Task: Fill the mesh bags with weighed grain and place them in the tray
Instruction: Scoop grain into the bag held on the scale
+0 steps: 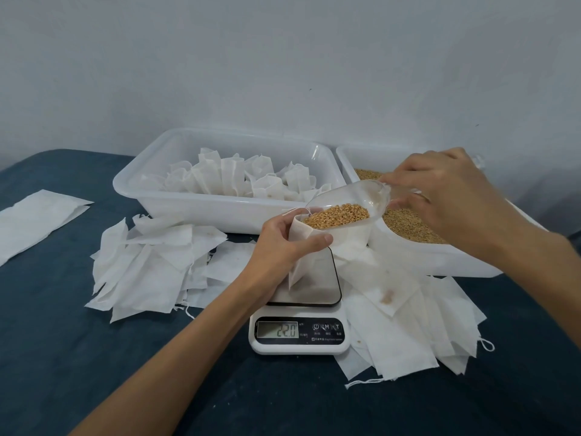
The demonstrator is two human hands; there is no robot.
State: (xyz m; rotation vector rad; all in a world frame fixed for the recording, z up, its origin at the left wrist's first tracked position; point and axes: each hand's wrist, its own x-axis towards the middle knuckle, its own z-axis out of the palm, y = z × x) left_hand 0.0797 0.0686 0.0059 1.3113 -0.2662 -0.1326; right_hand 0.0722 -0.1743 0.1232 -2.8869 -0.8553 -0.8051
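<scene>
My left hand (284,243) grips a white mesh bag (306,259) by its open mouth, holding it upright over the plate of the scale (298,328), whose display reads 22.0. My right hand (440,187) holds the handle of a clear plastic scoop (361,196). The scoop tilts down into the bag's mouth with golden grain (336,216) at its lip. The white tray (188,202) at the back left holds several filled, tied bags (226,174). A second white tray (440,256) at the right holds loose grain (408,225).
Empty flat bags lie heaped to the left of the scale (151,262) and to its right (402,316). A flat white sheet (34,218) lies at the far left. Everything rests on a dark blue cloth (78,341); a pale wall stands behind.
</scene>
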